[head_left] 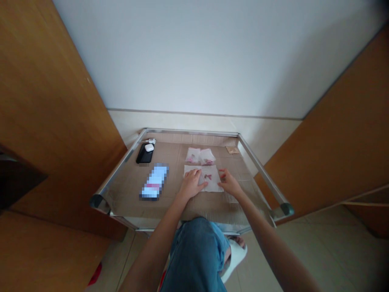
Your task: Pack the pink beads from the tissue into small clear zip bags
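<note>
A thin white sheet (214,185), like a tissue or napkin, lies flat on the cardboard-lined table top. On its middle rests a small reddish-pink item (208,177), too small to name. My left hand (192,182) lies over the left part of the sheet, fingers extended and thumb pointing at the pink item. At the right edge of the sheet is my right hand (230,183), its fingers and thumb apart and touching or nearly touching the paper. Just beyond the sheet sit two small clear bags (193,155) with pinkish bits inside.
To the left lie a phone with a blurred screen (154,182) and a black phone-like slab (142,156) bearing a white earbud case (149,147). A white charger plug (151,140) is behind them. A tan card (232,150) lies back right. A metal rail (264,170) borders the top.
</note>
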Demonstrator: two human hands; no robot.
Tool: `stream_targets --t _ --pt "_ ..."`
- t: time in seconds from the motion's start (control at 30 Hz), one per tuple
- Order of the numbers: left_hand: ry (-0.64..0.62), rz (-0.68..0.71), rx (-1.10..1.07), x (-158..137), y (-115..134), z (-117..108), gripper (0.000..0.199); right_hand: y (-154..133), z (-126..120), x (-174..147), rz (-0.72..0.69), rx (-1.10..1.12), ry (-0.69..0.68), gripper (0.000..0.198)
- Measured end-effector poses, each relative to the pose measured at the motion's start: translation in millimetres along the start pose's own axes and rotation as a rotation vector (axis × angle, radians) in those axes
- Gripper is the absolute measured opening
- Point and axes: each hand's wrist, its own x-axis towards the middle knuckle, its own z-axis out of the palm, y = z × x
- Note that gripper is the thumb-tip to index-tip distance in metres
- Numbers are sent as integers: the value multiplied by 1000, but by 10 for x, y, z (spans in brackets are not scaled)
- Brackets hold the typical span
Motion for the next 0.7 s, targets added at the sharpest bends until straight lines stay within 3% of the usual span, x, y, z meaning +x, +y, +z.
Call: stream_targets --t 0.13,0.23,0.43,0.7 --pt "-2 -2 -11 6 -5 3 56 -117 -4 -25 -76 -204 125 33" --pt "3 9 -20 7 -5 -14 54 -235 49 -28 -142 -289 131 17" --pt "48 24 -49 0 -5 -51 54 -311 141 -43 -127 -432 109 19" --pt "85 24 -112 0 0 -70 53 -301 150 -53 -141 -402 103 18"
